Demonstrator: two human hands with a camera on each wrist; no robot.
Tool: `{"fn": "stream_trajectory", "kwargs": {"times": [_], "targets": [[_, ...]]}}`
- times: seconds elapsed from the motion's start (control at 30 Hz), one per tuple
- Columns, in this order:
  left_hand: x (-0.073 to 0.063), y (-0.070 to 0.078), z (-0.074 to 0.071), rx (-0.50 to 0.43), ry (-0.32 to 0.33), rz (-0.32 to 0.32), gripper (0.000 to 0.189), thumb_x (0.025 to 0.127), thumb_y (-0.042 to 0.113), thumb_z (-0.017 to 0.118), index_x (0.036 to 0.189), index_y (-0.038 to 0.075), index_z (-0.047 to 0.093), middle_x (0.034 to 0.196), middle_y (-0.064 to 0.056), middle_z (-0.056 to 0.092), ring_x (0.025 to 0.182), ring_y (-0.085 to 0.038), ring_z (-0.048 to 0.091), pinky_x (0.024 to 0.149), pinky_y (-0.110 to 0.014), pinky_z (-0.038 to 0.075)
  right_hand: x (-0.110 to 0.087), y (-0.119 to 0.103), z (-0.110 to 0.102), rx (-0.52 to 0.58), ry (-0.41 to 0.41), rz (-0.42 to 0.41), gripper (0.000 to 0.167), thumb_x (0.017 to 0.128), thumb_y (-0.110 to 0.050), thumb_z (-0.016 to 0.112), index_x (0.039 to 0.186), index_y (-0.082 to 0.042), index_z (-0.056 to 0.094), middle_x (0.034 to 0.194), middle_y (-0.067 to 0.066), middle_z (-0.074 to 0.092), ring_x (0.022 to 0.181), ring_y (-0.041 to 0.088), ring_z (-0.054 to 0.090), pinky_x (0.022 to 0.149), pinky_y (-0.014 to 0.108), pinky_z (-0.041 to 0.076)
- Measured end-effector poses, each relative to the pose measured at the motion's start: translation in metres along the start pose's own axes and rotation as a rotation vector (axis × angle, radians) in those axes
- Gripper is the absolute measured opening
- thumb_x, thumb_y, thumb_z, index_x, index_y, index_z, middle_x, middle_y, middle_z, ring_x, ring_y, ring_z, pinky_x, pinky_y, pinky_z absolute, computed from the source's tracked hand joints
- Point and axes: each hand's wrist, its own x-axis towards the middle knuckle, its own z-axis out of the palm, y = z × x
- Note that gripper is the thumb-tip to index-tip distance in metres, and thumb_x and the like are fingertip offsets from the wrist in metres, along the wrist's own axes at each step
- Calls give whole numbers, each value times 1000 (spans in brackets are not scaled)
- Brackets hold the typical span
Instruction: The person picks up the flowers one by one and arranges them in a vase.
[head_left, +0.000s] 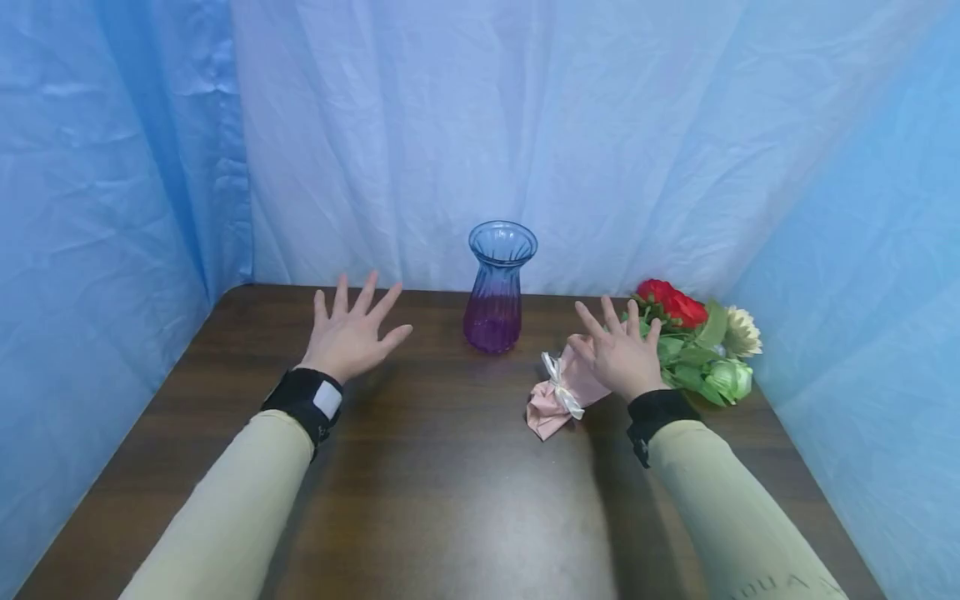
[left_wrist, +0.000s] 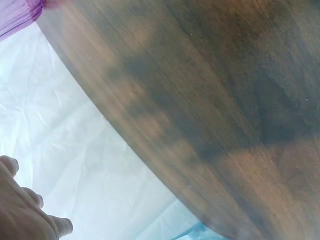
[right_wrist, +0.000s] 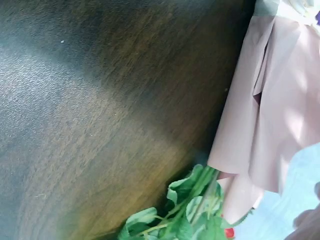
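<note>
Table [head_left: 450,475] below, left grip [head_left: 350,335] splays; right grip [head_left: 625,354] splays near bouquet [head_left: 688,357].

Free: left hand [head_left: 351,340] to vase [head_left: 492,312] | Blocked: bouquet [head_left: 688,354] (lying under right hand [head_left: 626,358])

Dressed in long, pale beige-green sleeves [head_left: 225,508], printed on the right with dark letters [head_left: 776,587]; cuffed left and right in black wristbands [head_left: 291,398], patched on the left with a whitish rectangle [head_left: 327,400].

I'm looking into a curtained booth [head_left: 112,250], in what building I can't tell: pale blue drapes [head_left: 390,125] hang beyond the fingers [head_left: 366,294] and to both sides, around a dark wood-grain bench [head_left: 450,475] below.
</note>
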Motion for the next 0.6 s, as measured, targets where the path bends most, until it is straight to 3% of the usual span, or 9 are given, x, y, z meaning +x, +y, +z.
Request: {"fn": "stream_trajectory", "kwargs": {"times": [0.43, 0.6], "targets": [[-6, 3, 1, 25, 42, 76, 80, 99, 73, 37, 164, 40, 7, 173, -5, -3, 153, -44, -19, 113, -75, -12, -8, 4, 6, -17, 52, -84, 70, 103, -60, 45, 164, -36, 19, 171, 15, 12, 154, 51, -4, 112, 79, -6], [-12, 5, 0, 36, 34, 106, 80, 98, 75, 34, 165, 39, 7, 173, -6, -3, 154, -46, -17, 114, -75, -10, -10, 6, 8, -1, 44, -125, 70, 103, -59, 47, 164, -35, 22, 171, 14, 13, 154, 51, -3, 113, 79, -3]]}}
